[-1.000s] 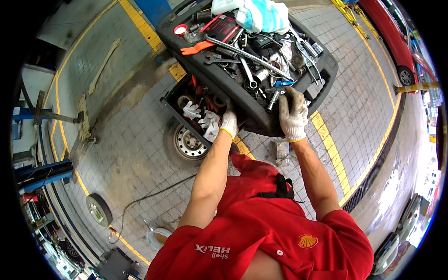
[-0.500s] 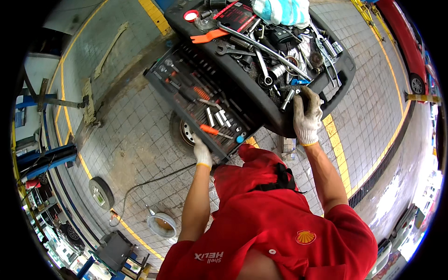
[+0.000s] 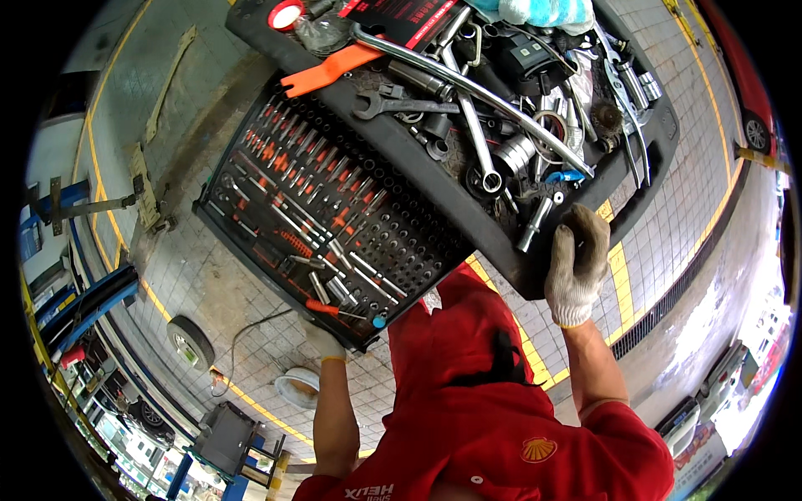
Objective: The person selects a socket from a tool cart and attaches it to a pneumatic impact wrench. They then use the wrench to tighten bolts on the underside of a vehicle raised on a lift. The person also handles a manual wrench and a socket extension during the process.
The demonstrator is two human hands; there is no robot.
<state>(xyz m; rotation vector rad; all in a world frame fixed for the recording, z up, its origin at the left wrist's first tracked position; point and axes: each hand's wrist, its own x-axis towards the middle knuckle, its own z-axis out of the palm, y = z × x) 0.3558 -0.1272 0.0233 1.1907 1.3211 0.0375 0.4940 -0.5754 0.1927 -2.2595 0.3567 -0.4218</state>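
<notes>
A black tool cart has its drawer [image 3: 269,282] pulled out, showing rows of sockets, bits and screwdrivers. My left hand [image 3: 324,341], in a white work glove, holds the drawer's front edge near its near corner; the fingertips are hidden behind it. An orange-handled screwdriver [image 3: 324,308] and a blue-capped piece [image 3: 379,321] lie just inside. My gloved right hand [image 3: 576,271] curls over the near right corner of the cart's top tray [image 3: 493,252]. Beside it lies a silver socket extension [image 3: 537,221]. Wrenches [image 3: 409,105], a long bar [image 3: 476,93] and an orange pry tool [image 3: 330,71] crowd the tray.
A blue-and-white cloth [image 3: 547,12] and a red-black package [image 3: 405,21] sit at the tray's far side. A wheel [image 3: 190,342] and a round pan [image 3: 298,387] are on the tiled floor to the left, with a hose nearby. A red car [image 3: 743,83] stands far right.
The drawer has come further out toward me with my left hand on it, baring rows of sockets. My right hand stays at the tray corner. The view has shifted closer to the cart.
</notes>
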